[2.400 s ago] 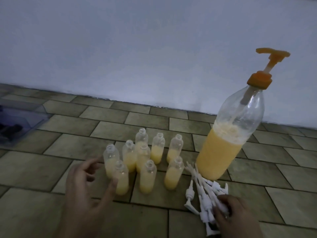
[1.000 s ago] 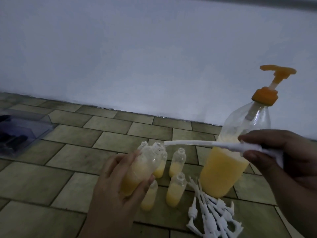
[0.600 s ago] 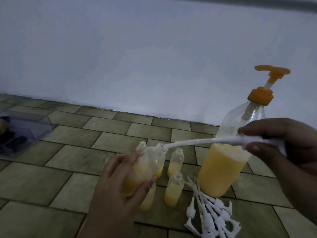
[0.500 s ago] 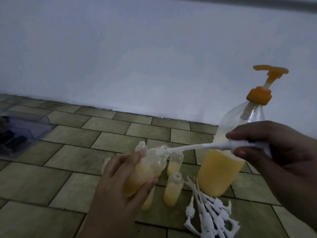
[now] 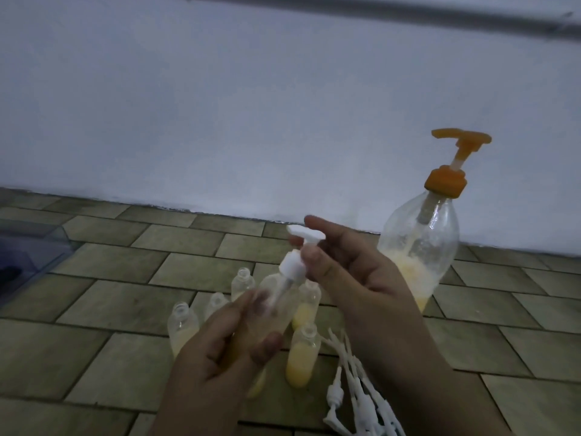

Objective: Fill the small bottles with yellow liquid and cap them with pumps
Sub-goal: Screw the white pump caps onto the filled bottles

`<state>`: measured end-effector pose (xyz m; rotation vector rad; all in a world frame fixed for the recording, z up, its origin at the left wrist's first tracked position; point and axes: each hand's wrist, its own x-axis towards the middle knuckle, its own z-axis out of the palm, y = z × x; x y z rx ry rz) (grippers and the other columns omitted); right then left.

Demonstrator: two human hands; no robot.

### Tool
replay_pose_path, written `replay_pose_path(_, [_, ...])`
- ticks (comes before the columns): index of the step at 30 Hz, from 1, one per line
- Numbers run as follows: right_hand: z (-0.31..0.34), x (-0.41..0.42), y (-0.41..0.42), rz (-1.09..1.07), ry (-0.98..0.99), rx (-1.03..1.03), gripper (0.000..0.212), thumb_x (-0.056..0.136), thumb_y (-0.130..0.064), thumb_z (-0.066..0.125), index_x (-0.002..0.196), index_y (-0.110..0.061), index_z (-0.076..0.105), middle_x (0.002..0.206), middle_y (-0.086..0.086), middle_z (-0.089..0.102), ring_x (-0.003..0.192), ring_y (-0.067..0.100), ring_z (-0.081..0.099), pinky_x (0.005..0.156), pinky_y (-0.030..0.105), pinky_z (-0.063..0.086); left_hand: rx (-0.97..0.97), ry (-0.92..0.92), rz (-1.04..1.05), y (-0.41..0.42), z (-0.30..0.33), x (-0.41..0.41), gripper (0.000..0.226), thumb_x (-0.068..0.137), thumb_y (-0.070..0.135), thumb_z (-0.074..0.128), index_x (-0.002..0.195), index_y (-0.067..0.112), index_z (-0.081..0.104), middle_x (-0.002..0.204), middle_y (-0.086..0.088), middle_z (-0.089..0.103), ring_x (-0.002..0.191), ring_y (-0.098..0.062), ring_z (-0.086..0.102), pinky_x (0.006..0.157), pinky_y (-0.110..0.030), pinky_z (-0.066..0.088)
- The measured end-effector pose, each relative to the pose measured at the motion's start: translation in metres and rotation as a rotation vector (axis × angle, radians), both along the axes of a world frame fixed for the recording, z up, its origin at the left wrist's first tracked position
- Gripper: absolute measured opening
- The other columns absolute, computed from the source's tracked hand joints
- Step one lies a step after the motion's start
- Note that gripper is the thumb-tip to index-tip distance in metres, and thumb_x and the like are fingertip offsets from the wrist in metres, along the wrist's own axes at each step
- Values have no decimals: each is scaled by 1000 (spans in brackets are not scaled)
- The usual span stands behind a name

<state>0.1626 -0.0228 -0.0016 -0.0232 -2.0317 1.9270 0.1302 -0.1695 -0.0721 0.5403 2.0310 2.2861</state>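
Both hands raised: left (image 5: pixel 229 338) gripping, right (image 5: pixel 349 272) pinching.

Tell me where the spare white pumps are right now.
In the head view, the spare white pumps lie heaped on the tiled floor at bottom centre-right, beside the right forearm and just right of the nearest uncapped small bottle.

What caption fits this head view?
Left hand holds a small bottle while the right hand seats a white pump.

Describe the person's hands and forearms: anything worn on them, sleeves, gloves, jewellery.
Both hands are bare: the left hand and the right hand show no gloves and no rings on the visible fingers. No sleeve, watch or bracelet shows on either forearm down to the frame edge. Fingernails are short and unpainted, as far as the dim light shows.
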Motion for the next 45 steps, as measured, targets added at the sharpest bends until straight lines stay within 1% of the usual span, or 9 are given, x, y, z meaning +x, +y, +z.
replay_pose_path(3, [-1, -2, -4, 78, 14, -171, 28, 83, 3, 59, 101, -17, 70, 95, 1, 75, 92, 12, 69, 79, 21, 54, 55, -59, -35, -1, -1, -2, 82, 23, 59, 82, 102, 47, 66, 107, 20, 69, 106, 9, 58, 77, -2, 44])
replay_pose_path(9, [-10, -8, 2, 83, -56, -285, 32, 62, -26, 79, 91, -13, 74, 94, 13, 71, 89, 21, 65, 84, 36, 52, 64, -86, -88, -1, 5, 2, 84, 24, 72, 78, 102, 43, 68, 105, 14, 71, 103, 5, 62, 73, -2, 44])
replay_pose_path(17, [-19, -14, -2, 100, -38, -664, 34, 59, -2, 79, 92, -10, 73, 89, 9, 68, 87, 24, 63, 84, 35, 51, 136, -171, -138, 2, 15, 1, 78, 24, 59, 85, 97, 33, 73, 96, 5, 74, 92, -3, 68, 69, -12, 51])
replay_pose_path(20, [-15, -18, 2, 162, -56, -645, 36, 70, -5, 71, 106, -6, 69, 111, 13, 69, 104, 28, 63, 97, 43, 43, 150, -203, -161, 2, 17, 1, 74, 25, 62, 85, 92, 31, 75, 96, 3, 75, 92, -7, 69, 72, -21, 52])
replay_pose_path(25, [-13, -21, -4, 128, -49, -584, 21, 55, -7, 76, 74, -16, 72, 79, 5, 66, 77, 18, 63, 76, 34, 50, 94, -196, -213, -1, 20, 1, 57, 42, 48, 81, 95, 29, 75, 94, 3, 74, 92, -10, 69, 70, -22, 52])
replay_pose_path(31, [-11, -23, 5, 159, -93, -518, 33, 64, -15, 73, 96, -8, 69, 95, 9, 72, 91, 23, 65, 95, 45, 44, 118, -246, -253, -4, 20, -2, 65, 38, 50, 86, 97, 23, 75, 91, 1, 74, 84, -11, 69, 67, -22, 53])
replay_pose_path(36, [-7, -23, 1, 169, -83, -458, 28, 59, -19, 75, 87, -13, 73, 80, 1, 70, 80, 15, 66, 80, 34, 51, -6, -139, -120, -5, 22, -2, 39, 66, 31, 80, 104, 22, 73, 101, 5, 73, 96, -6, 67, 73, -15, 52])
replay_pose_path(42, [3, -26, 1, 281, -68, -540, 29, 66, -9, 67, 95, -3, 70, 91, 9, 73, 83, 18, 68, 72, 30, 56, 58, -215, -260, -16, 27, -13, 56, 50, 38, 80, 104, 24, 72, 105, -8, 72, 101, -26, 66, 82, -39, 53])
replay_pose_path(45, [-4, -31, -7, 182, -30, -562, 34, 57, -13, 75, 90, -5, 70, 83, 5, 72, 82, 16, 67, 74, 27, 51, -21, -98, -151, -10, 32, -7, 51, 59, 35, 84, 108, 30, 70, 104, 2, 73, 100, -16, 67, 74, -25, 56])
